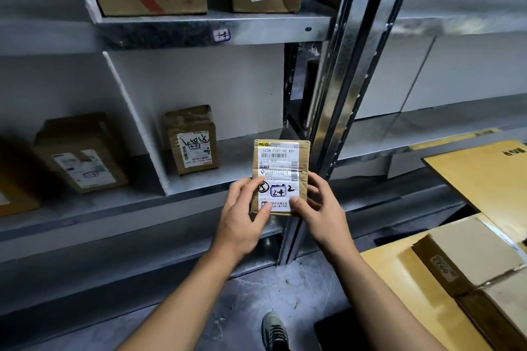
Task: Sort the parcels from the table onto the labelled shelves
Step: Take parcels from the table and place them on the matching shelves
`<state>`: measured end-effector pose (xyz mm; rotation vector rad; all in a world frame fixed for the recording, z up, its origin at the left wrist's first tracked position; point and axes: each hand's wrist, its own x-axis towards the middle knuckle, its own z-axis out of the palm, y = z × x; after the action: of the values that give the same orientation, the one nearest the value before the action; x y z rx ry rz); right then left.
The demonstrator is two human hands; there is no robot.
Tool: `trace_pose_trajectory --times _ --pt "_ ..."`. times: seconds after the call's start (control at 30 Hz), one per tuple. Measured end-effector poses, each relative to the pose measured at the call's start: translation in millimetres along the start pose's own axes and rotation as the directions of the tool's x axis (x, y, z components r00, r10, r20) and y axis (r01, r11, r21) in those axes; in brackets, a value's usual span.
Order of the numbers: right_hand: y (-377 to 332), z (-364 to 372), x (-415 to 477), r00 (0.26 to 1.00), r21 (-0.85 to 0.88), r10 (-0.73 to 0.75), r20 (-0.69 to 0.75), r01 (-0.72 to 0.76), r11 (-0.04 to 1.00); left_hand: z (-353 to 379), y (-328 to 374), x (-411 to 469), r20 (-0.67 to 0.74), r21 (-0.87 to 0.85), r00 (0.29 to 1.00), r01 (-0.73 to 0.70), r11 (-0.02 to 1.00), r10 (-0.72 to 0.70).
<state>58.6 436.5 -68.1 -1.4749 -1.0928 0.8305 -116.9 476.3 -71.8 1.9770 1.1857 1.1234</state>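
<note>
Both hands gripped the small parcel [281,164], held upright just left of the shelf post [336,94]. The fingers of my left hand [242,214] curled round its lower left edge; those of my right hand [319,208] clamped its lower right corner. Its label [278,177], marked 2-4, faced me.

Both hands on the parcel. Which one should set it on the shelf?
Left, probably: the left hand holds the parcel on the side facing the open shelf, while the right hand sits by the post.
</note>
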Motion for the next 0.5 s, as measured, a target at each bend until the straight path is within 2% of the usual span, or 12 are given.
trace_pose_trajectory --times 0.37,0.5 --pt "7.5 23.4 122.7 0.990 0.110 -0.006 0.138 -0.010 0.994 -19.1 -23.1 86.5 0.049 0.240 0.999 0.004 0.971 -0.016" --pt "11.7 36.7 161.6 0.987 0.090 -0.016 0.162 0.002 0.996 -28.6 -32.4 111.0 0.014 0.287 0.997 0.070 0.955 -0.078"
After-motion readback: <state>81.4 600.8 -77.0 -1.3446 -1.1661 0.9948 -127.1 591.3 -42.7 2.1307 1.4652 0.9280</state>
